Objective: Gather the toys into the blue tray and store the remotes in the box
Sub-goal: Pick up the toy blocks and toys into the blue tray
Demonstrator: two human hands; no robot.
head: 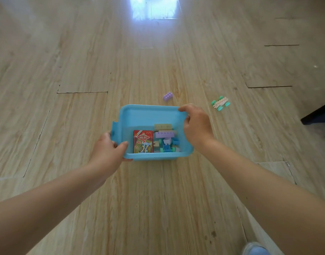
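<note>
The blue tray [139, 115] is over the wooden floor in the middle of the head view. My left hand [108, 150] grips its near left corner. My right hand [196, 126] grips its right rim near the far corner. Inside lie a red card box [143, 141] and several pastel building blocks [165, 134], with a small block car among them. Beyond the tray a purple block [167, 96] lies on the floor. To its right rests a pale block car with green wheels [220, 103]. No remotes or storage box are in view.
A dark piece of furniture [318, 114] juts in at the right edge. A bright patch of light [154, 8] falls on the floor far ahead. A shoe tip [257, 250] shows at the bottom right.
</note>
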